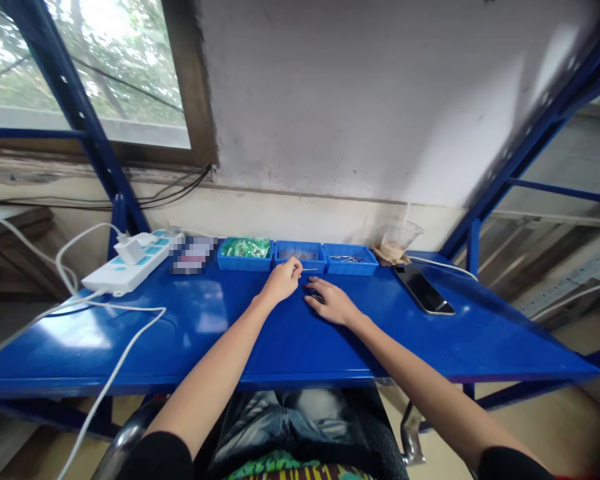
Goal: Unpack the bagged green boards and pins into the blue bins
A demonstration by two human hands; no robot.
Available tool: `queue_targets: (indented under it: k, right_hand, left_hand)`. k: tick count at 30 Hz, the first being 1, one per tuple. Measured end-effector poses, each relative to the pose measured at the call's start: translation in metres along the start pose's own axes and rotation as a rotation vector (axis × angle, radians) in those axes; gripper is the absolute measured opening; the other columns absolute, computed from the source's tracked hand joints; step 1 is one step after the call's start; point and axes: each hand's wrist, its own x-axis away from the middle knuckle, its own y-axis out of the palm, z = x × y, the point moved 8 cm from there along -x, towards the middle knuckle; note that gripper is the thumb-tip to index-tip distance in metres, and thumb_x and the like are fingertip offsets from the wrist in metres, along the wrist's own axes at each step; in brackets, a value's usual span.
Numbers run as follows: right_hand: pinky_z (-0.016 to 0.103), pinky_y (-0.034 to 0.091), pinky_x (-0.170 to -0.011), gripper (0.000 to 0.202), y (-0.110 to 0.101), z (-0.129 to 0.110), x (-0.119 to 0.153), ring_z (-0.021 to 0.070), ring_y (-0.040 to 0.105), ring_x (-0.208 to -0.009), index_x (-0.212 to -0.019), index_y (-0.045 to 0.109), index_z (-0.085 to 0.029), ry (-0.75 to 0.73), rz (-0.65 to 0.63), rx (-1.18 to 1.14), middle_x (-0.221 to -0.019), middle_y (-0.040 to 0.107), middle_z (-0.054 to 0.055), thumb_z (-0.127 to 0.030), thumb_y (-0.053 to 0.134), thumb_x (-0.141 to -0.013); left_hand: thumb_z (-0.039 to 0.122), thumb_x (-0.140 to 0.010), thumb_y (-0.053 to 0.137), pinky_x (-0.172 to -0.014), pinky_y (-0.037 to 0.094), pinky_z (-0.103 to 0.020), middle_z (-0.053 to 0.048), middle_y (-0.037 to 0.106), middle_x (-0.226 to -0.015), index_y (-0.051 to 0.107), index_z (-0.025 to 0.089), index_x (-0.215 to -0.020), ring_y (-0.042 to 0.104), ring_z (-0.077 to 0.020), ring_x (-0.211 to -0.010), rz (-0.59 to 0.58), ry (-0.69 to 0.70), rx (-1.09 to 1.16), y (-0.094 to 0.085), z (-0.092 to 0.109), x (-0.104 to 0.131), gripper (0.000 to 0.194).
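My left hand (283, 279) is closed in front of the middle blue bin (300, 249), its fingers pinching a thin metal piece (310, 269) that points right. My right hand (331, 301) rests low on the blue table (300, 347), fingers curled over small dark items (318, 297) too small to name. The left blue bin (245, 264) holds green and white pieces. Small parts lie in the middle bin. Slim metal pieces (347, 259) are in the right blue bin (351, 269).
A white power strip (130, 270) with a plugged charger and loose white cables lies at the left. Beside it is a blurred-out item (193, 255). A clear cup (399, 239) and a black phone (427, 292) are at the right. Blue frame posts rise on both sides.
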Motion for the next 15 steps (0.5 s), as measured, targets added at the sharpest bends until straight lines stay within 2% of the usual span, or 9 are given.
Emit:
queue_targets:
  k: [3, 6, 8, 11, 13, 15]
  right_hand:
    - [0.034, 0.045, -0.086, 0.026, 0.017, -0.027, -0.028, 0.0230, 0.058, -0.101, -0.105, 0.060, -0.015, -0.066, 0.005, -0.002, -0.112, 0.061, 0.014, -0.025, 0.047, -0.085]
    - [0.034, 0.044, -0.082, 0.023, 0.021, -0.039, -0.037, 0.0226, 0.057, -0.095, -0.099, 0.061, -0.013, -0.099, 0.028, -0.002, -0.102, 0.062, 0.014, -0.023, 0.049, -0.083]
    - [0.033, 0.043, -0.082, 0.022, 0.019, -0.040, -0.035, 0.0219, 0.056, -0.095, -0.098, 0.061, -0.014, -0.121, 0.028, -0.051, -0.102, 0.061, 0.012, -0.027, 0.052, -0.083]
    - [0.031, 0.043, -0.081, 0.015, 0.013, -0.038, -0.031, 0.0190, 0.057, -0.090, -0.090, 0.061, -0.017, -0.134, 0.030, -0.163, -0.096, 0.062, 0.008, -0.027, 0.055, -0.081]
    - [0.030, 0.044, -0.080, 0.009, 0.010, -0.035, -0.030, 0.0169, 0.058, -0.085, -0.079, 0.060, -0.018, -0.132, 0.042, -0.263, -0.090, 0.063, 0.005, -0.026, 0.055, -0.081]
    - [0.030, 0.044, -0.081, 0.015, 0.004, -0.029, -0.032, 0.0165, 0.059, -0.088, -0.070, 0.056, -0.018, -0.098, 0.098, -0.379, -0.091, 0.063, 0.005, -0.028, 0.054, -0.082]
  left_hand:
    - [0.016, -0.084, 0.040, -0.070, 0.045, -0.027, -0.001, 0.062, -0.073, 0.053, 0.020, -0.086, 0.061, -0.0160, -0.073, 0.043, -0.027, -0.006, -0.005, -0.002, -0.001, 0.013]
    - [0.019, -0.085, 0.041, -0.068, 0.045, -0.026, -0.001, 0.061, -0.073, 0.052, 0.020, -0.085, 0.060, -0.0153, -0.072, 0.091, -0.044, 0.021, -0.013, -0.001, -0.002, 0.011]
    - [0.023, -0.086, 0.041, -0.067, 0.045, -0.025, 0.000, 0.060, -0.071, 0.052, 0.020, -0.086, 0.060, -0.0144, -0.069, 0.096, -0.037, 0.078, -0.016, 0.001, 0.000, 0.011]
    - [0.027, -0.087, 0.040, -0.064, 0.043, -0.024, 0.002, 0.058, -0.066, 0.050, 0.020, -0.086, 0.058, -0.0135, -0.064, 0.031, -0.003, 0.113, -0.015, 0.000, 0.007, 0.013]
    - [0.027, -0.087, 0.040, -0.062, 0.041, -0.024, 0.002, 0.058, -0.067, 0.050, 0.021, -0.084, 0.057, -0.0138, -0.063, -0.004, 0.008, 0.027, -0.015, -0.006, 0.014, 0.013]
    - [0.027, -0.088, 0.038, -0.063, 0.041, -0.025, 0.001, 0.058, -0.070, 0.049, 0.021, -0.086, 0.057, -0.0150, -0.065, 0.038, -0.040, -0.049, -0.022, -0.016, 0.021, 0.013]
